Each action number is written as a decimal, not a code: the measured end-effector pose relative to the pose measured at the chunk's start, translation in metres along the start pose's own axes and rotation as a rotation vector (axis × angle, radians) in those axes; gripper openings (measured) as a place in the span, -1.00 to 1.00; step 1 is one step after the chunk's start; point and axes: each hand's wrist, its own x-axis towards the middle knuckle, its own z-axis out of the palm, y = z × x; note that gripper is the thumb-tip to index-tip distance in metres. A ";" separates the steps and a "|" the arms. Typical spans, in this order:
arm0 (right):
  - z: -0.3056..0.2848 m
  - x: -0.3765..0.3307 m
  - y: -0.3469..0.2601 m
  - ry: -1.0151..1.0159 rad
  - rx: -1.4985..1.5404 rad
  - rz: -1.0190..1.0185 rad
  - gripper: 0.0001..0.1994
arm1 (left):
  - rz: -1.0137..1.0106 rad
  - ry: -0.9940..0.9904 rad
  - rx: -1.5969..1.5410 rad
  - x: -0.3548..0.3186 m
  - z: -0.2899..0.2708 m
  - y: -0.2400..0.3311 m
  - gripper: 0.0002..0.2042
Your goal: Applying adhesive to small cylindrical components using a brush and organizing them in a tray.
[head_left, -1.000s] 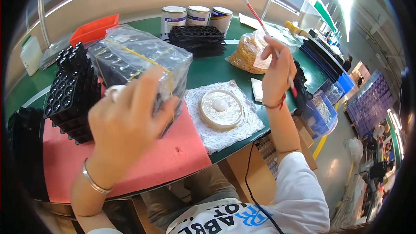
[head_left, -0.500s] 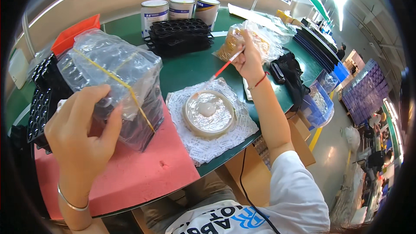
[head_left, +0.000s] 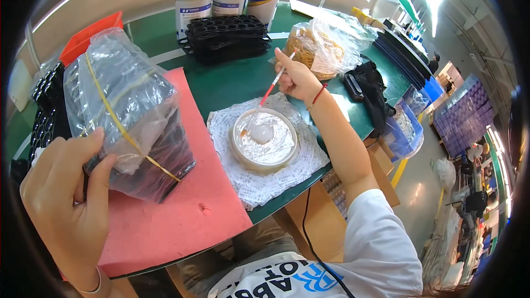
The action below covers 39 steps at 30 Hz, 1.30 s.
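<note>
My left hand [head_left: 72,193] has its thumb and fingers closed at the near left side of a clear plastic bag [head_left: 113,58]. Black parts show through the bag, and a yellow band [head_left: 113,116] runs across it. Between the fingers of my right hand [head_left: 301,79] is a thin red-and-white brush [head_left: 270,88], tilted downward. Its tip is close to the far rim of a round shallow dish [head_left: 236,152]; whether they touch I cannot tell. A shiny lining and a whitish blob [head_left: 261,134] show in the dish, which rests on crumpled printed paper [head_left: 232,185].
A pink mat [head_left: 182,221] lies under the bag. Black trays [head_left: 226,36] are stacked before several paint cans [head_left: 193,14]. An orange bin [head_left: 91,36] stands far left. Beyond my right hand sit a bag of yellowish bands [head_left: 317,49] and a black cloth-like item [head_left: 370,91].
The plastic bag has shifted left along with my left hand, uncovering more pink mat. My right hand has come nearer, and the brush is steeper, its tip by the dish rim.
</note>
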 end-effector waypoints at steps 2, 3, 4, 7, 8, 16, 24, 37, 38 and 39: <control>-0.004 0.003 0.002 0.003 0.023 0.014 -0.58 | -0.029 -0.013 -0.020 0.003 -0.001 0.004 -0.77; -0.006 0.006 0.003 0.004 0.009 0.013 -0.58 | -0.056 -0.023 -0.040 0.004 -0.002 0.004 -0.78; -0.006 0.007 0.003 0.003 0.010 0.015 -0.58 | -0.057 -0.025 -0.038 0.003 -0.003 0.003 -0.78; -0.005 0.004 0.002 0.061 -0.004 0.018 -0.59 | -0.059 -0.051 -0.097 0.000 -0.002 0.001 -0.82; -0.005 0.005 0.003 0.063 -0.006 0.017 -0.59 | -0.052 -0.032 -0.060 0.000 -0.001 0.001 -0.79; -0.010 0.014 0.010 0.212 -0.306 -0.094 -0.58 | -0.026 -0.004 -0.038 0.001 -0.002 0.000 -0.76; -0.013 0.003 0.002 0.376 -0.655 -0.188 -0.44 | -0.082 -0.037 -0.029 0.003 -0.002 -0.001 -0.84; -0.004 -0.002 0.005 0.304 -0.663 -0.532 -0.61 | -0.134 -0.043 -0.086 0.005 0.003 -0.018 -0.66; -0.004 -0.004 0.003 0.319 -0.665 -0.609 -0.62 | -0.140 -0.035 -0.077 0.005 0.005 -0.018 -0.66; -0.001 -0.007 0.001 0.347 -0.658 -0.680 -0.63 | -0.116 -0.027 -0.103 0.005 0.006 -0.018 -0.64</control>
